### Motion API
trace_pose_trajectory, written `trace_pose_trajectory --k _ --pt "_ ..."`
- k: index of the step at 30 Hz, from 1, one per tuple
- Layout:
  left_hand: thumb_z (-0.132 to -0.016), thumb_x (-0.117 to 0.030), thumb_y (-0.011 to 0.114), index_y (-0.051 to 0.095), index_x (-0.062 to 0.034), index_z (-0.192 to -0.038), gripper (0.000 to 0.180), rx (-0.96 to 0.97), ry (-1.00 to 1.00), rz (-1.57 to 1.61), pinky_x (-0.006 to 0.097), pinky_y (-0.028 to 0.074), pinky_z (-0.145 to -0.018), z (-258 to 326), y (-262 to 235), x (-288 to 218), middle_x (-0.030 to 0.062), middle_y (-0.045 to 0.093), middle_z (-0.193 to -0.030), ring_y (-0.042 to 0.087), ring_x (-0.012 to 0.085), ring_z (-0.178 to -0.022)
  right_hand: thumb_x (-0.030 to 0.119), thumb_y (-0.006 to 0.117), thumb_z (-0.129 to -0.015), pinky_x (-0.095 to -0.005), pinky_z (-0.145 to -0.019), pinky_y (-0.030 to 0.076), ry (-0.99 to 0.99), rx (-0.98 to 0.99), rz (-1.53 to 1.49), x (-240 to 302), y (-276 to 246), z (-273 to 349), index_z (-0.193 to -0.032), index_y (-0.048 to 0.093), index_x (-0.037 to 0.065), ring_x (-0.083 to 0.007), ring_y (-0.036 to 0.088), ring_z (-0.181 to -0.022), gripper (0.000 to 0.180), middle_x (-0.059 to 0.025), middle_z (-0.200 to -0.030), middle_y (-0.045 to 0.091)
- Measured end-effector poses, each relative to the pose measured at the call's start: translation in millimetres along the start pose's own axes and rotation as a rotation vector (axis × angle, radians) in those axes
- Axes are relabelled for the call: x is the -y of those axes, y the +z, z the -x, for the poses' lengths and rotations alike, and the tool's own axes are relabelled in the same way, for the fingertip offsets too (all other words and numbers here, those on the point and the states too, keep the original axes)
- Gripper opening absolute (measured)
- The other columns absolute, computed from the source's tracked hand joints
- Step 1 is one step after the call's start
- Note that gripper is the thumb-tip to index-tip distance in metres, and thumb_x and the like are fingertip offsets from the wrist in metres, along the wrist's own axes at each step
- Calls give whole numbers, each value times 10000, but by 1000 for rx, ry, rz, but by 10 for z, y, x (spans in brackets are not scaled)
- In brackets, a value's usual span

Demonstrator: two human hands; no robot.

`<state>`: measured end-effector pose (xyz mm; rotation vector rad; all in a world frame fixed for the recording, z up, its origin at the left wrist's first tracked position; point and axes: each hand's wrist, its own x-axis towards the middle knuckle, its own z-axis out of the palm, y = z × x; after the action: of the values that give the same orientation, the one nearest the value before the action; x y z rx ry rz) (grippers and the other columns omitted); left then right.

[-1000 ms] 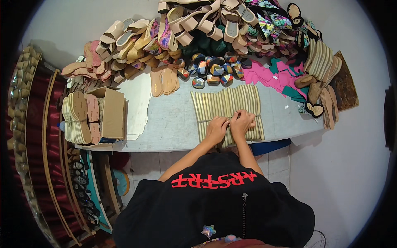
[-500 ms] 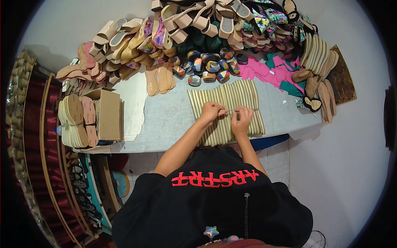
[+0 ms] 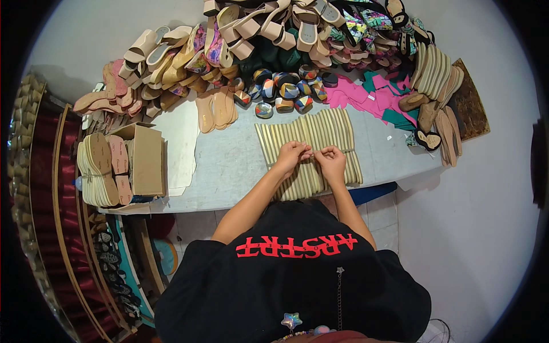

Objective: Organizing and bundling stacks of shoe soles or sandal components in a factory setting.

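Note:
On the table in front of me lies a bundle of cream and olive shoe insoles (image 3: 331, 123), packed side by side on their edges. A thin grey cord (image 3: 348, 151) runs across the middle of the bundle. Over that middle, my left hand (image 3: 292, 156) is closed, thumb and fingertips pinched together at the cord. My right hand (image 3: 332, 164) is pinched the same way just to the right, its fingertips almost meeting the left ones. The piece of cord between the fingers is too fine to see well.
Colourful patterned heels (image 3: 286, 91) stand beyond the bundle, below a high pile of sandals (image 3: 274, 28). Pink fabric pieces (image 3: 357, 97) lie at right. At left are a cardboard box (image 3: 150, 160), tied insoles (image 3: 96, 168) and tan soles (image 3: 216, 108) on the table (image 3: 223, 166).
My right hand has moved slightly left and its fingertips have come closer to my left hand's. The whole view has shifted a little.

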<state>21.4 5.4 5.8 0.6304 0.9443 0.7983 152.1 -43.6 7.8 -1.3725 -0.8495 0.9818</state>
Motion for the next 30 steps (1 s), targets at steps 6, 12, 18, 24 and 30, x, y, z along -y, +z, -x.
trace_pose_trajectory --k 6,12,18,24,30 --pt "-885 -169 496 511 -14 -811 173 32 69 -26 232 490 -657 -9 -20 74 92 589 -838 604 154 -765 -24 610 -745 -205 -482 474 133 61 36 101 -31 -53 -751 540 -41 -106 581 -538 72 -96 -714 600" --pt "-883 -163 498 517 -8 -811 173 29 92 -68 222 481 -615 1 -21 61 90 598 -825 600 136 -713 -45 631 -658 -326 -604 488 -228 61 600 201 -34 -6 -813 563 -68 -298 609 -658 171 -193 -701 596" --pt "-876 -161 508 527 -7 -805 171 14 53 -43 215 465 -579 6 6 13 76 602 -805 586 113 -672 -29 458 -746 -431 -695 439 -351 150 960 208 96 76 -817 509 -67 -404 538 -803 95 -254 -819 539" --pt "-867 -148 519 559 12 -802 177 47 24 -38 198 437 -536 -32 -31 11 68 603 -758 538 91 -601 -24 453 -720 -463 -686 402 -343 130 851 205 90 2 -748 483 -41 -415 511 -746 44 -236 -730 521" --pt "-834 -136 550 589 20 -773 173 133 14 -397 197 412 -523 -89 -48 -246 50 605 -748 517 80 -579 130 586 -703 -416 -639 413 -383 178 816 243 47 58 -718 488 -35 -361 523 -707 192 -201 -706 520"
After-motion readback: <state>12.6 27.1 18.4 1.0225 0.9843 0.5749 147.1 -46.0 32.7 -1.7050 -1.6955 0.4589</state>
